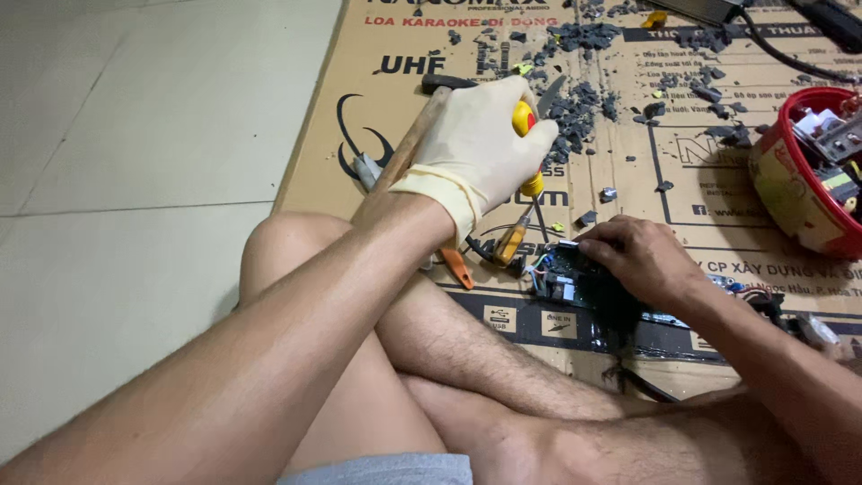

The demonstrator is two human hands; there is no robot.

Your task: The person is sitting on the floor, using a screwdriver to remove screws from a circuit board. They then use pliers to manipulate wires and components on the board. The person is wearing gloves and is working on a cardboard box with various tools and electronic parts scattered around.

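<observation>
My left hand [476, 144], in a cream rubber glove, is closed around a screwdriver [523, 119] with a yellow and red handle. Its thin shaft points down toward a green circuit board [566, 274]. The board lies on a sheet of printed cardboard [682, 193] in front of my crossed legs. My bare right hand [642, 256] rests on the board, with its fingertips pinching at the board's upper left edge. Whether the screwdriver tip touches the board is hidden.
A wooden-handled hammer [415, 135] lies under my left hand. Orange-handled pliers [460, 268] and an amber-handled tool [510, 241] lie by the board. Dark broken chips [584, 40] litter the cardboard. A red helmet [795, 193] holding parts sits at the right. Pale floor tiles [135, 135] lie to the left.
</observation>
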